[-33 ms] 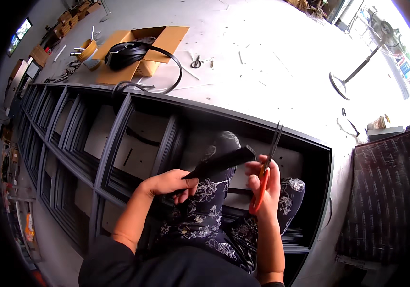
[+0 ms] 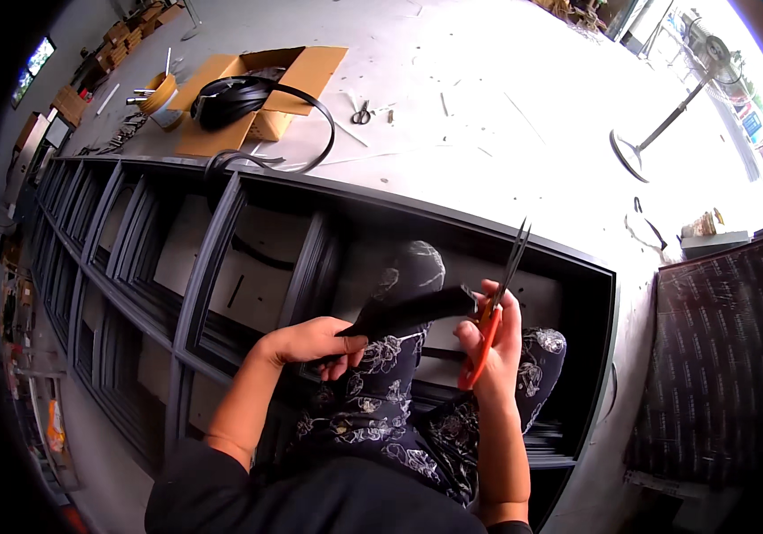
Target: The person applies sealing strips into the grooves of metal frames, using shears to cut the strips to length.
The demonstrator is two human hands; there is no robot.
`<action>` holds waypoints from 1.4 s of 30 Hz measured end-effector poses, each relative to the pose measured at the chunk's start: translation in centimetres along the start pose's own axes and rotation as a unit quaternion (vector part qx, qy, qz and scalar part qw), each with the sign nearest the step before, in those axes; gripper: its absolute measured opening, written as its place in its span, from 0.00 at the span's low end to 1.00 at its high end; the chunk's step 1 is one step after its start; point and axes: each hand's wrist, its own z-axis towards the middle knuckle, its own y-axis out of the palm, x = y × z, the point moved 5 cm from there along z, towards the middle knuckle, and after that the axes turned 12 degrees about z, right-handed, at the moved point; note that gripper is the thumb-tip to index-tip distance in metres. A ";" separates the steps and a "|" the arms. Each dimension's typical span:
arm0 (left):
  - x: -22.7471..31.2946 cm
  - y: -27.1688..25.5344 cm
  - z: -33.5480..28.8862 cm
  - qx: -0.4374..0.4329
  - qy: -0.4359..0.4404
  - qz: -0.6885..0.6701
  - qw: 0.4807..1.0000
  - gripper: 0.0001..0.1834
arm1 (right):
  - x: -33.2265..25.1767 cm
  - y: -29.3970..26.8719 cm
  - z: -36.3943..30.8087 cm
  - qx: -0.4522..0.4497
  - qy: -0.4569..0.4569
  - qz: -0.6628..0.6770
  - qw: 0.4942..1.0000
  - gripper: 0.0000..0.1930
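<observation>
In my head view, the left hand [image 2: 321, 345] pinches what looks like a bundle of black strips [image 2: 413, 313] between thumb and curled fingers, above the dark frame [image 2: 207, 258], inward of its far right corner. The right hand [image 2: 503, 347] grips orange-handled scissors [image 2: 487, 345], fingertips by the strip ends; I can't tell whether they touch. A slip there could nick a finger. Print on the dark panel [image 2: 711, 374] is too small to read.
</observation>
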 end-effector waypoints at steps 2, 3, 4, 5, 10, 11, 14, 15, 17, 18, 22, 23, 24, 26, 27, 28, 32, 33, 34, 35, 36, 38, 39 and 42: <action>-0.3 0.4 0.3 -0.027 -0.002 -0.013 1.000 0.26 | 0.3 0.2 0.7 -0.008 -0.009 -0.006 1.000 0.27; -0.5 0.6 0.3 -0.043 -0.005 -0.025 0.999 0.25 | 0.5 0.2 0.9 -0.019 0.006 0.002 1.000 0.25; -0.8 0.6 0.5 -0.058 -0.002 -0.047 0.997 0.20 | 0.6 0.4 1.1 -0.020 -0.006 -0.010 1.000 0.21; -0.5 0.8 0.7 -0.059 -0.002 -0.050 0.997 0.20 | 0.8 0.4 1.0 -0.020 -0.003 -0.012 1.000 0.21; 7.2 1.7 3.3 0.137 0.257 0.066 0.954 0.10 | 3.3 0.8 -0.3 0.027 0.032 -0.017 0.999 0.20; 7.7 1.7 3.5 0.172 0.288 0.071 0.939 0.10 | 3.9 0.9 -0.6 0.018 0.030 -0.036 0.999 0.20; 7.8 0.5 3.8 0.144 0.199 0.097 0.964 0.14 | 4.1 0.9 -1.2 0.005 0.057 0.016 0.998 0.22; 7.6 0.3 4.1 0.113 0.169 0.047 0.978 0.18 | 4.2 0.2 -1.7 -0.002 0.080 0.033 0.996 0.22; 7.2 -1.0 4.0 -0.012 0.082 0.076 0.994 0.18 | 4.9 -1.2 -3.1 0.005 0.122 0.015 0.992 0.21; 6.8 -1.7 4.1 -0.023 0.070 0.074 0.995 0.18 | 5.1 -1.5 -3.7 -0.007 0.143 0.024 0.989 0.22; 6.3 -3.6 4.3 -0.012 0.051 0.100 0.994 0.18 | 6.9 -2.1 -6.7 -0.028 0.192 -0.007 0.981 0.26; 6.3 -3.9 4.3 -0.014 0.048 0.113 0.992 0.18 | 7.3 -1.8 -7.2 -0.033 0.202 -0.015 0.979 0.25; 6.1 -4.1 4.4 -0.014 0.049 0.109 0.993 0.17 | 7.8 -1.6 -7.7 -0.036 0.207 -0.038 0.977 0.29; 5.9 -4.1 4.4 -0.014 0.049 0.104 0.993 0.17 | 8.5 -0.9 -8.2 -0.046 0.212 -0.058 0.974 0.32; 6.0 -4.1 4.4 -0.009 0.047 0.103 0.994 0.16 | 8.7 -0.7 -8.4 -0.049 0.212 -0.054 0.974 0.32; 6.0 -4.0 4.5 -0.005 0.044 0.102 0.994 0.17 | 9.1 -0.7 -8.4 -0.043 0.223 -0.049 0.973 0.32; 6.4 -3.4 4.8 -0.004 0.054 0.107 0.993 0.21 | 9.3 -0.8 -8.5 -0.043 0.220 -0.044 0.974 0.33; 6.6 -3.2 4.8 -0.005 0.053 0.108 0.993 0.21 | 9.1 -0.8 -8.3 -0.044 0.217 -0.045 0.974 0.33; 6.7 -3.1 4.8 0.010 0.058 0.107 0.993 0.20 | 9.0 -0.7 -8.2 -0.045 0.213 -0.046 0.975 0.33; 6.9 -2.9 4.7 0.025 0.063 0.106 0.992 0.20 | 8.9 -0.7 -8.0 -0.044 0.214 -0.045 0.975 0.33; 7.0 -2.7 4.6 0.023 0.061 0.106 0.992 0.20 | 8.8 -0.7 -7.9 -0.043 0.210 -0.052 0.975 0.33; 7.5 -2.6 4.2 0.080 0.066 0.163 0.981 0.20 | 8.4 -0.6 -7.7 -0.039 0.204 -0.055 0.977 0.33; 7.3 -2.4 4.2 0.078 0.066 0.164 0.981 0.20 | 8.3 -0.6 -7.5 -0.038 0.204 -0.054 0.977 0.33; 7.5 -2.5 4.1 0.190 0.129 0.288 0.930 0.17 | 8.3 -0.8 -7.3 -0.037 0.184 -0.062 0.980 0.29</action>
